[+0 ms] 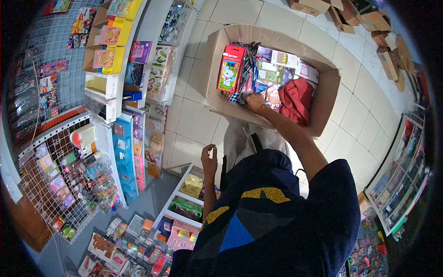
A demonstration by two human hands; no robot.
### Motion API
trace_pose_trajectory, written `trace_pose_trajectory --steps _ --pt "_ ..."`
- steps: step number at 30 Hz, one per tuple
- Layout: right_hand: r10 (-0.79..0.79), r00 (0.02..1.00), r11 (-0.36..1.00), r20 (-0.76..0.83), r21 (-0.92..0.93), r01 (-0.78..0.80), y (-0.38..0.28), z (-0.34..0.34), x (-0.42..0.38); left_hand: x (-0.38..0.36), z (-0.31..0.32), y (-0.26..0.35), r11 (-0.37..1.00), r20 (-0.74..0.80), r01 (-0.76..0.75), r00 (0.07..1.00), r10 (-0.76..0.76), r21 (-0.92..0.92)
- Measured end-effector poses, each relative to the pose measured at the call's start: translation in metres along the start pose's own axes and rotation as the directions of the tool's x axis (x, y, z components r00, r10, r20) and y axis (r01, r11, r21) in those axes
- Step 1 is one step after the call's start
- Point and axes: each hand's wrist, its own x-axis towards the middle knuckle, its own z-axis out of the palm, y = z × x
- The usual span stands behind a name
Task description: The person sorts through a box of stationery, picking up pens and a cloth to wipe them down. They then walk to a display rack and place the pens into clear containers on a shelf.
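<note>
Hands are busy over a big cardboard box (323,99) that sits on the tiled floor (194,120). The right hand (255,102) reaches down into the box, among the packs near its front wall. The fingers are curled down onto the packs, but I cannot tell if they grip one, because the hand hides them. The left hand (210,161) is up in the air, away from the box, with the fingers bent loosely and nothing in them. It hangs above a low white shelf (173,214) with small coloured packs.

The box is open at the top and full. A tall red pack of coloured pencils (231,67) stands at the left side of the box. A red bag (295,99) lies at the right side, just beside the right hand. Green and purple packs (272,71) lie at the back, between the two.

To the left stands a tall shelf (120,87) with yellow and pink boxes. A wire rack (55,184) with pens and small things hangs further left. More brown boxes (369,23) sit far off on the floor.
</note>
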Motion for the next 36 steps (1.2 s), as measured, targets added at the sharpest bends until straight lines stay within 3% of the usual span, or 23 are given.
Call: trace_pose_trajectory --steps 4,7,10,13,14,15,17,18,19,24,27,28,31,35,36 --pt "0.099 0.994 0.993 -0.042 0.067 -0.097 -0.006 0.012 0.003 0.008 -0.003 0.006 1.0 0.029 0.016 0.999 -0.017 0.019" --pt "-0.051 0.949 0.995 -0.312 -0.103 0.019 -0.008 0.017 -0.001 0.024 -0.006 0.008 0.999 0.027 -0.015 1.0 0.014 0.039" --pt "0.037 0.967 0.984 -0.253 0.179 0.01 -0.008 -0.005 -0.002 0.033 -0.011 0.011 1.0 0.014 -0.021 1.0 0.021 0.016" --pt "0.005 0.993 0.993 -0.12 0.115 0.009 -0.004 -0.009 0.003 0.044 -0.016 0.016 1.0 0.011 -0.014 1.0 0.014 -0.004" --pt "0.061 0.994 0.984 -0.094 0.173 -0.044 -0.001 -0.015 0.006 0.045 -0.016 0.017 0.999 0.02 -0.03 0.999 0.03 0.013" --pt "0.221 0.947 0.937 -0.233 0.321 -0.14 -0.003 -0.027 0.008 0.051 -0.017 0.017 0.998 0.031 -0.058 0.998 0.057 0.032" --pt "0.532 0.737 0.767 -0.416 0.606 -0.211 -0.005 -0.055 0.018 0.062 -0.02 0.013 0.98 0.085 -0.192 0.979 0.186 0.058" --pt "0.444 0.659 0.847 -0.607 0.525 -0.086 0.007 -0.063 0.03 0.064 -0.024 0.016 0.99 0.095 -0.138 0.986 0.134 0.04" --pt "0.436 0.63 0.874 -0.643 0.468 -0.128 0.014 -0.076 0.038 0.068 -0.026 0.018 0.996 0.105 -0.084 0.991 0.082 0.019" --pt "0.553 0.73 0.832 -0.401 0.233 -0.503 0.041 -0.099 0.095 0.085 -0.037 0.001 1.0 0.113 -0.001 0.994 0.001 -0.002" --pt "0.607 0.753 0.792 -0.254 0.113 -0.6 0.055 -0.077 0.129 0.09 -0.044 -0.027 1.0 0.085 0.019 0.996 -0.018 -0.008" --pt "0.603 0.764 0.797 -0.231 0.125 -0.592 0.057 -0.076 0.133 0.091 -0.047 -0.031 0.999 0.083 0.033 0.996 -0.032 -0.01" --pt "0.743 0.66 0.636 -0.113 0.426 -0.643 0.057 -0.067 0.138 0.096 -0.055 -0.034 0.999 0.08 0.047 0.996 -0.048 0.011" --pt "0.566 0.679 0.82 -0.468 0.41 -0.4 0.078 -0.047 0.117 0.117 -0.064 -0.021 1.0 0.095 -0.01 0.995 0.011 -0.01" --pt "0.625 0.702 0.745 -0.342 0.53 -0.405 0.083 -0.058 0.118 0.123 -0.066 -0.009 0.999 0.1 -0.041 0.994 0.041 0.002"
